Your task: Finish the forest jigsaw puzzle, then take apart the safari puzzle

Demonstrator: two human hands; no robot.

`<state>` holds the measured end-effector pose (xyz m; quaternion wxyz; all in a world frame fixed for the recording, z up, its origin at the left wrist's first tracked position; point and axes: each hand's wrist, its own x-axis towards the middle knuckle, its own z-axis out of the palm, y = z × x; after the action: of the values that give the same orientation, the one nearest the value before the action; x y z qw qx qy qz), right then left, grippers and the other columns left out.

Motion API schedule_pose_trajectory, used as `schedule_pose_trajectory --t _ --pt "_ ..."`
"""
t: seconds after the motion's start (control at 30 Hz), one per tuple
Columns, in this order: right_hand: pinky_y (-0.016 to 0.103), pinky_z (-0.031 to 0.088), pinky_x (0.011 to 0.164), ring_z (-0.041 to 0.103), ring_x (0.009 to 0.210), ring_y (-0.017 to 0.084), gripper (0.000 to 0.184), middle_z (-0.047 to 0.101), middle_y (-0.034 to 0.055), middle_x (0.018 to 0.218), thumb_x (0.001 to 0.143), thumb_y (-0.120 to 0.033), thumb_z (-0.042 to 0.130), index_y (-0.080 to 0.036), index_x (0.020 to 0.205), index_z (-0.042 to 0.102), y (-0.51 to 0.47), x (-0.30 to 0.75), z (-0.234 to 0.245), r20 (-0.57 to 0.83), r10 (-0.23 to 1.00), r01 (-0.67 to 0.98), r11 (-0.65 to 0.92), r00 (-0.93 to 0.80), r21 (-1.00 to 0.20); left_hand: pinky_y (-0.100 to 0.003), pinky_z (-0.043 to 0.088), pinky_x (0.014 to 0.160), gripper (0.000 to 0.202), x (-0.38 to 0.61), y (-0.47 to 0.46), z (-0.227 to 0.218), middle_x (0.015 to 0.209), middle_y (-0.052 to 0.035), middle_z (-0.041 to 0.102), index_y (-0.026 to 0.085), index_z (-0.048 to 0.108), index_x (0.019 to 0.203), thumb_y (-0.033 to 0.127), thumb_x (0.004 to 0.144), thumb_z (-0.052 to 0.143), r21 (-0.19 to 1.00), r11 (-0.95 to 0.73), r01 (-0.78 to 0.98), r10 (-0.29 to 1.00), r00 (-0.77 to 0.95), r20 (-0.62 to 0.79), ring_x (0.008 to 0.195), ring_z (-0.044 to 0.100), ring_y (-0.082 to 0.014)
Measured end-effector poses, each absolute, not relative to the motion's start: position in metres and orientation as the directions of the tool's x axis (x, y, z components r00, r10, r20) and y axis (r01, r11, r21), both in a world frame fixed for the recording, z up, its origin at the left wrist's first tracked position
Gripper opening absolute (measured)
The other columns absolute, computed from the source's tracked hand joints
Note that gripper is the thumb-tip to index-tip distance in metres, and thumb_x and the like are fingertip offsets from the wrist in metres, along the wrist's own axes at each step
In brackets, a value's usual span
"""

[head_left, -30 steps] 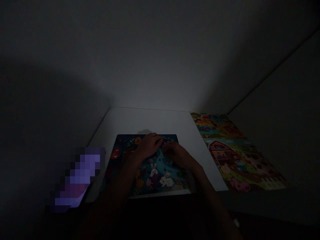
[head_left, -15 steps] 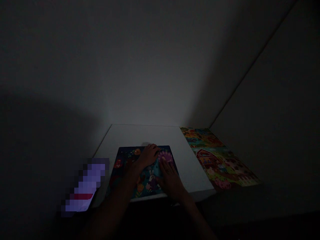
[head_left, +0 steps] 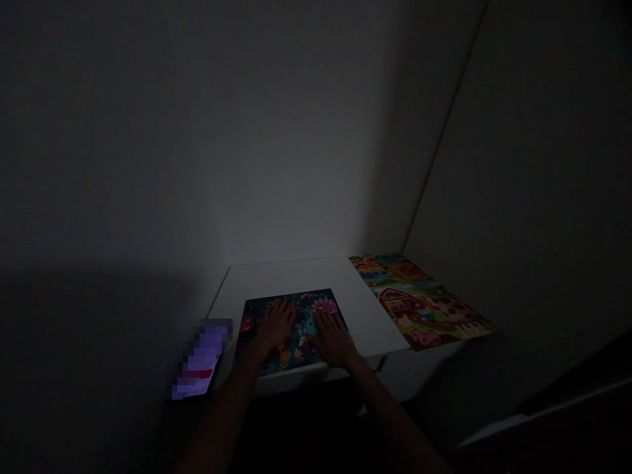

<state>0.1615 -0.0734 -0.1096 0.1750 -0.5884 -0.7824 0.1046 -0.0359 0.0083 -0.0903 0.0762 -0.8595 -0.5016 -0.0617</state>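
A dark blue picture board [head_left: 303,338] printed with a white rabbit, flowers and other cartoon animals lies near the front edge of the white table [head_left: 301,276]. My left hand [head_left: 277,322] rests flat on its upper middle, fingers spread and pointing away from me. On the right part of the board, just below a pink patterned shape, my right hand [head_left: 333,337] lies flat with its fingers stretched out. Neither hand grips anything. My forearms cover part of the board's lower left and its near right corner.
Two bright picture boards lie along the table's right side: a farm scene [head_left: 427,313] in front and another animal scene [head_left: 388,266] behind. A lit, blurred-out screen [head_left: 202,361] sits at the left edge. Walls rise behind and to the right. The light is dim.
My left hand has moved left and toward me across the board, its bent fingers now spread flat. My right hand stays on the board's right part. The camera view has turned slightly.
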Motion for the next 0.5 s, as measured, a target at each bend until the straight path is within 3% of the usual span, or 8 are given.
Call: schedule_pose_trajectory --t 0.1,0.23,0.5 --pt "0.046 0.011 0.123 0.014 0.153 0.026 0.077 0.017 0.0172 0.163 0.1 -0.058 0.026 -0.006 0.156 0.025 -0.074 0.16 -0.106 0.108 0.968 0.885 0.251 -0.227 -0.392 -0.056 0.031 0.115 0.046 -0.053 -0.01 -0.088 0.151 -0.0098 0.049 0.027 0.052 0.141 0.027 0.096 0.042 -0.117 -0.446 0.887 0.871 0.461 0.17 0.145 0.035 -0.029" --pt "0.046 0.011 0.123 0.015 0.153 0.027 0.077 0.017 0.0155 0.164 0.099 -0.06 0.025 -0.008 0.157 0.024 -0.073 0.158 -0.105 0.066 0.98 0.89 0.199 -0.188 -0.41 -0.06 0.032 0.113 0.043 -0.067 -0.035 -0.088 0.153 -0.0141 0.045 0.018 0.06 0.134 0.025 0.096 0.039 -0.17 -0.377 0.91 0.903 0.402 0.152 0.144 0.037 -0.0351" --pt "0.046 0.012 0.122 0.021 0.151 0.027 0.069 0.026 0.0146 0.162 0.101 -0.051 0.029 -0.009 0.155 0.03 -0.072 0.155 -0.11 0.113 0.982 0.895 0.187 -0.154 -0.404 -0.052 0.025 0.121 0.051 -0.079 -0.061 -0.096 0.154 -0.0133 0.042 0.013 0.046 0.147 0.025 0.101 0.027 -0.2 -0.295 0.934 0.926 0.331 0.182 0.146 0.033 -0.029"
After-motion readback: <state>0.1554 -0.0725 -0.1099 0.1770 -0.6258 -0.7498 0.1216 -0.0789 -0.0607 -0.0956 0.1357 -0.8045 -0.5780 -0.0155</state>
